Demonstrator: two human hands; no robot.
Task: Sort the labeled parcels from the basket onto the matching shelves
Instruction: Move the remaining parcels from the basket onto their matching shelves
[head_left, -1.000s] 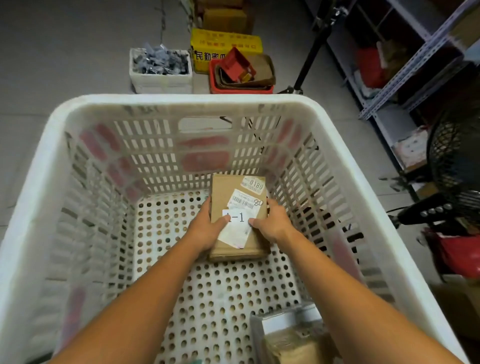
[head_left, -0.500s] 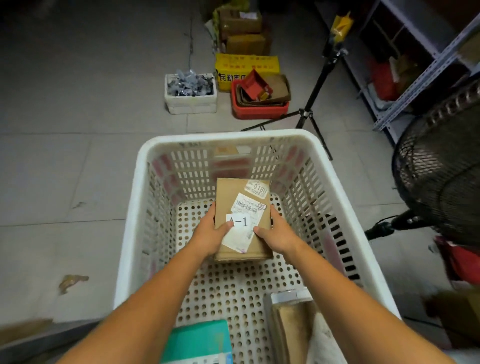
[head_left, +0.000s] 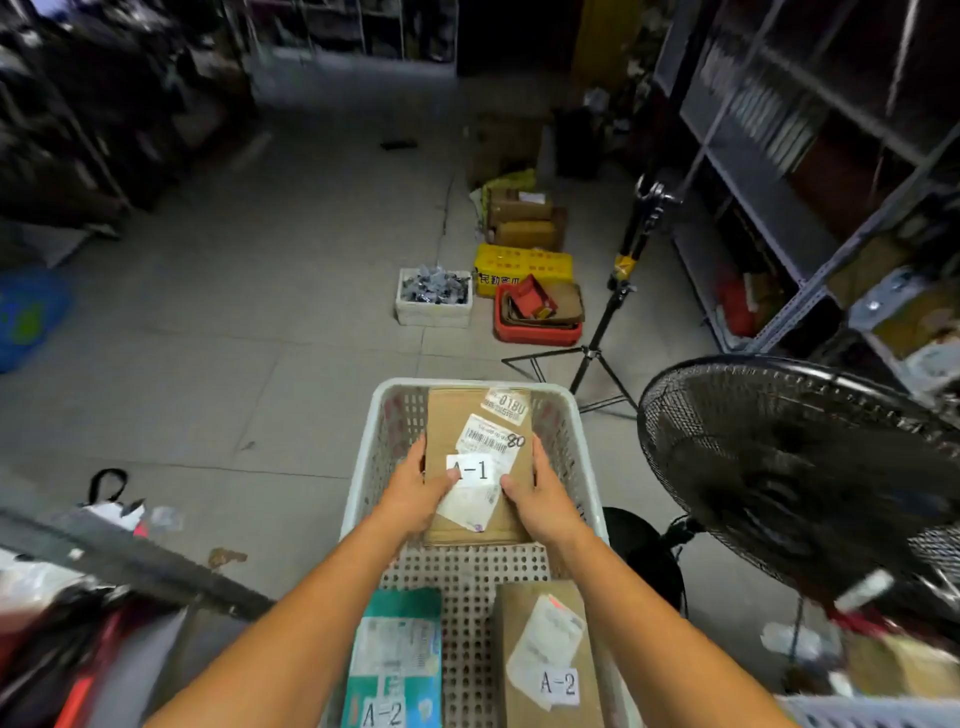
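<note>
The floor (head_left: 234, 322) is made of grey tiles with thin joints and some small stains. A white perforated basket (head_left: 358, 467) stands on it, directly below the camera.

The left hand (head_left: 415, 493) and the right hand (head_left: 540, 499) hold a brown cardboard parcel (head_left: 452, 415), one hand on each long side, with the thumbs lying on its top face. Its white label reads "A-1". The far edge of this parcel covers the far rim of the basket.

Two more parcels lie on the basket bottom, both marked "A-2": a teal parcel (head_left: 397, 654) on the left and a brown parcel (head_left: 524, 613) on the right.

Beyond the basket, on the floor, a white box (head_left: 434, 314) filled with small grey pieces stands just beside a red tray (head_left: 535, 335) with cardboard in it. A yellow box (head_left: 522, 267) is behind them, and some brown cartons are farther back. A black tripod (head_left: 597, 338) stands to the right of the tray. A large black fan (head_left: 779, 467) is close to the right side of the basket. Grey metal shelves (head_left: 810, 296) with goods run along the right wall. The left side and the back of the room are dark, and their contents are blurred.
</note>
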